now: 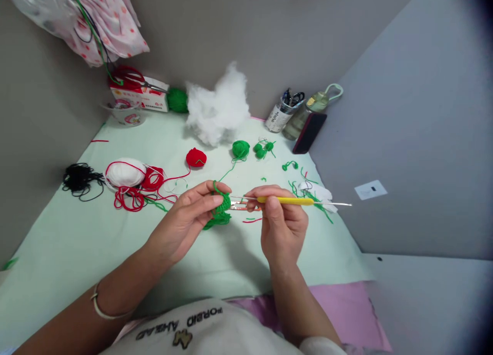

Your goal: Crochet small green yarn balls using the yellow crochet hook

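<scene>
Between the fingers and thumb of my left hand [192,211] is a small green crochet piece [223,203]. A green strand runs over my left forefinger and back to a green yarn ball [241,149]. My right hand [283,224] grips a yellow-handled crochet hook [287,200]; its left tip reaches the crochet piece, and its other metal end points right. Whether the tip is inside a stitch I cannot tell. Below the piece hangs or lies more green yarn [217,221]. Behind the hands a small pair of snips [241,205] is partly hidden.
White stuffing [217,108] sits at the back. Red yarn [196,157], white yarn [126,173] and black yarn [81,179] lie left. A pen cup [280,114], a bottle [298,121] and a phone [309,133] stand back right. Green scraps [323,211] lie right. Red scissors [133,78] rest on a box.
</scene>
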### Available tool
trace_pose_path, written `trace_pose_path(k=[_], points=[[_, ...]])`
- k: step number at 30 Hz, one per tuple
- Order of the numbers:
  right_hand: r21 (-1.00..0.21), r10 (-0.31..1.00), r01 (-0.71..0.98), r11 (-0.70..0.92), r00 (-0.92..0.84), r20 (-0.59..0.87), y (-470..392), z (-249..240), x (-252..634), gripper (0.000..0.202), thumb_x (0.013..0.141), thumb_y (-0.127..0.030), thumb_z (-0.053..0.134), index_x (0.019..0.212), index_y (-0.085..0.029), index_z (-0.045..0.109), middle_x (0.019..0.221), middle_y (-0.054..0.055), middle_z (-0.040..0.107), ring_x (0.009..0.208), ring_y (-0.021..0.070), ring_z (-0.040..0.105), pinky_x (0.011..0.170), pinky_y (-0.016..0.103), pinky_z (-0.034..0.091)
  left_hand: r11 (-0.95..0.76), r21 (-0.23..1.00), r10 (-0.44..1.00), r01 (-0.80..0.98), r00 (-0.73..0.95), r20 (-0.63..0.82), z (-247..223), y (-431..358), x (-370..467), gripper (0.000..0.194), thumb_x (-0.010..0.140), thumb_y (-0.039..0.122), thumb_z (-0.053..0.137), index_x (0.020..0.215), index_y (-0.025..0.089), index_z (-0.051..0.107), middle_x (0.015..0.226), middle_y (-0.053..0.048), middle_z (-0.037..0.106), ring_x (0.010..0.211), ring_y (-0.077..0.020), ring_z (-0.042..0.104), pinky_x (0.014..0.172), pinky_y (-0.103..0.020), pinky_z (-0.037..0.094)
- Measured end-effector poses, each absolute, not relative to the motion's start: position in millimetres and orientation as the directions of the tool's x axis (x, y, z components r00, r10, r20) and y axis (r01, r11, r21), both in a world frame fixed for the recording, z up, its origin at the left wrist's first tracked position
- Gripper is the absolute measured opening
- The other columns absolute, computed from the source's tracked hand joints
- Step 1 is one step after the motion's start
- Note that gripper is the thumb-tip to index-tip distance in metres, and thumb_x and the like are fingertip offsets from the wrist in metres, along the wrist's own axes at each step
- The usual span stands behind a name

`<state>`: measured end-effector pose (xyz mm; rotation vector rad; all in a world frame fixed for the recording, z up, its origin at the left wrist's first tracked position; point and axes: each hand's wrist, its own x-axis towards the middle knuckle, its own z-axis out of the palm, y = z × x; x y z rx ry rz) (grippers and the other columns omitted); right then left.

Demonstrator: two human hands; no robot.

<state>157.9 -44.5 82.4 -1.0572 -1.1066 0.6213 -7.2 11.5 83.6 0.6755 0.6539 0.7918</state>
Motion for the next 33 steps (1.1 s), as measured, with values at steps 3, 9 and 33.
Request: trace_pose_path(k=[3, 9, 33], points=[[-0.912, 0.842, 0.107, 0.397, 0.354, 0.408, -44.5, 82.2, 157.8, 0.02, 0.102, -0.035, 0.062, 0.098, -0.022, 0.076, 0.091, 0.005, 0.077, 0.072, 0.0159, 0.07, 0.061, 0.031, 0.059, 0.522, 0.752, 0.8, -0.402, 0.535, -0.27, 83.9, 11.4, -6.9, 0.015, 0.082, 0.028, 0.082, 0.093, 0.02, 0.076, 0.083, -0.002, 0.069, 0.078, -0.0169, 0.062, 0.073, -0.029, 0.047], [-0.898, 0.83, 0.135, 0.418, 0.345, 0.438, -44.0, 81.6, 156.0, 0.019, 0.104, -0.033, 0.06, 0.1, -0.023, 0.075, 0.092, 0.004, 0.077, 0.071, 0.0152, 0.07, 0.066, 0.033, 0.062, 0.524, 0.752, 0.798, -0.4, 0.539, -0.269, 84.6, 10.3, -6.3, 0.017, 0.08, 0.029, 0.084, 0.091, 0.02, 0.075, 0.082, -0.002, 0.068, 0.08, -0.0176, 0.062, 0.074, -0.029, 0.045], [-0.859, 0.8, 0.111, 0.5, 0.321, 0.507, -44.4, 74.9, 150.0, 0.016, 0.101, -0.024, 0.065, 0.105, -0.027, 0.08, 0.09, 0.003, 0.077, 0.079, 0.0164, 0.071, 0.066, 0.031, 0.059, 0.483, 0.795, 0.793, -0.366, 0.568, -0.22, 82.9, 9.2, -6.6, 0.019, 0.086, 0.031, 0.082, 0.098, 0.023, 0.072, 0.088, 0.0, 0.068, 0.081, -0.0157, 0.059, 0.076, -0.028, 0.042]])
